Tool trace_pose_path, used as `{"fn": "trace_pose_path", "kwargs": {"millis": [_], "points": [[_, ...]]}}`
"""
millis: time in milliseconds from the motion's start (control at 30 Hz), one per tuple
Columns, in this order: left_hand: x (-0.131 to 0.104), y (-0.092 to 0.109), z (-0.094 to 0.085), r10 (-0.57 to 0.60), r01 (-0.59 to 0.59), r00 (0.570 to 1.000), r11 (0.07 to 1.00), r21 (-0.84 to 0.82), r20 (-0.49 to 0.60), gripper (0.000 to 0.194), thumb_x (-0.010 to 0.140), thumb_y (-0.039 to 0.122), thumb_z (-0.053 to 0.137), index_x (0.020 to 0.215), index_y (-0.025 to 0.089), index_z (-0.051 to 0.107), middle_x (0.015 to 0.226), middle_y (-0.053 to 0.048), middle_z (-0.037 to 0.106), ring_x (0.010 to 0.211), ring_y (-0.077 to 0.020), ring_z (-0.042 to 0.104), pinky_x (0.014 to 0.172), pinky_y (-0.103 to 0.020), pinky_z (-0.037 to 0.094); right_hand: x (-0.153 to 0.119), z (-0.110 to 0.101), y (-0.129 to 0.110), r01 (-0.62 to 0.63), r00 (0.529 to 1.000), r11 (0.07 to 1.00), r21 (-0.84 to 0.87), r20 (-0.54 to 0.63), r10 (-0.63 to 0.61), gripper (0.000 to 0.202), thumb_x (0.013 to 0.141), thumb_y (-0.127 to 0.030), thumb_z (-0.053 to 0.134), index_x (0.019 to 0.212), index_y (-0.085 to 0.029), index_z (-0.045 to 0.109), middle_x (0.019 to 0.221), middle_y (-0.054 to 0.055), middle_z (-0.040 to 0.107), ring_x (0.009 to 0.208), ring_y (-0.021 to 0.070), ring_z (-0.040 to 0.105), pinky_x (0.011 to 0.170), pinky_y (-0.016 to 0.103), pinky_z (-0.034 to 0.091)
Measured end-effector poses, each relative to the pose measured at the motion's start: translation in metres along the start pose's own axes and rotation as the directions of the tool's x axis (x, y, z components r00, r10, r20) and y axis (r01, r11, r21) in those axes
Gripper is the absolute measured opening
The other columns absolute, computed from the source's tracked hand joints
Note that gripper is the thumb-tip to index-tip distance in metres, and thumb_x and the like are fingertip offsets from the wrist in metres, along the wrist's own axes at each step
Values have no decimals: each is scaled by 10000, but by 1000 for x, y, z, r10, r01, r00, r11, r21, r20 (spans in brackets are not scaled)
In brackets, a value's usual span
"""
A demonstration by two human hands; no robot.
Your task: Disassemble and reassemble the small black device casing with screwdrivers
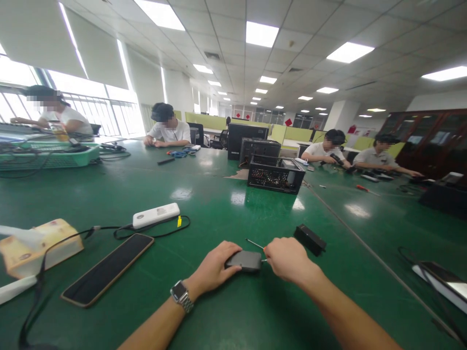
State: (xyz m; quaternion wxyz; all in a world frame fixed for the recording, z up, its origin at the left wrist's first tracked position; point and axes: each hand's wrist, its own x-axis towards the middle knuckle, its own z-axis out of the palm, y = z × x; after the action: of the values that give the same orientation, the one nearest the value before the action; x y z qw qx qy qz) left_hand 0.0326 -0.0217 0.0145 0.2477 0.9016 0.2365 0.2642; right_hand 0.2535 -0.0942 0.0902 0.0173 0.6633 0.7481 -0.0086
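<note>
Jutting from the closed right hand [287,258], a metal shaft [255,244] was held beside a grey case [246,261] gripped by the half-curled left hand [214,266].

Green table [215,214]: phone [109,270], black box [309,239], computer case [272,176].

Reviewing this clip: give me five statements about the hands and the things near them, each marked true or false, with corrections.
1. The left hand holds a dark gray case. True.
2. The right hand is flat and holds nothing. False: it is curled around a thin-shafted tool.
3. The wristwatch is on the right arm. False: the wristwatch is on the left arm.
4. A phone lies to the left of the left hand. True.
5. The black block lies between the hands. False: the black block is right of both.
</note>
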Motion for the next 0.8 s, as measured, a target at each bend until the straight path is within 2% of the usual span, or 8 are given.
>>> {"fn": "trace_pose_path", "kwargs": {"millis": [100,200,333,433,633,800], "points": [[0,-6,2,-33,32,999,999,-23,-9,312,877,306,624,1170,216,566,1112,-72,613,1008,-232,566,900,-348,452,0,14,3,25,999,996,90,-23,-23,161,826,-287,581,777,-219,719,794,70,727,750,239,664,610,283,360],[0,-8,3,-71,70,997,997,-37,-10,293,861,295,641,1137,217,579,1066,-61,628,961,-227,573,863,-340,454,-4,31,8,42,997,980,193,-74,-28,223,896,-286,489,849,-229,700,833,24,719,789,186,650,648,251,373],[0,-6,2,-93,93,996,994,-61,-12,297,849,283,650,1132,220,584,1064,-55,631,960,-223,571,861,-332,446,-8,44,13,83,993,949,303,-109,-52,173,855,-231,532,842,-213,704,807,-5,699,759,132,622,663,204,375],[0,-5,2,-112,111,994,991,-68,-9,297,844,285,654,1127,223,587,1062,-51,632,957,-221,570,852,-327,445,-11,47,17,80,993,936,343,-114,-43,169,833,-230,552,802,-215,718,754,-7,687,706,128,603,621,207,357],[-1,-6,3,-117,116,993,991,-62,-8,295,852,308,638,1128,218,585,1074,-60,624,959,-226,566,852,-330,441,-14,53,34,-106,989,925,366,-60,137,362,821,-527,573,675,-221,700,653,-8,656,587,141,551,514,237,260],[1,-7,5,-104,103,995,992,-67,-13,281,854,314,630,1111,211,583,1053,-54,622,944,-225,564,844,-336,445,-7,64,40,-50,988,911,410,-115,106,543,913,-557,400,587,-184,624,547,-25,546,533,109,479,524,235,249]]}}
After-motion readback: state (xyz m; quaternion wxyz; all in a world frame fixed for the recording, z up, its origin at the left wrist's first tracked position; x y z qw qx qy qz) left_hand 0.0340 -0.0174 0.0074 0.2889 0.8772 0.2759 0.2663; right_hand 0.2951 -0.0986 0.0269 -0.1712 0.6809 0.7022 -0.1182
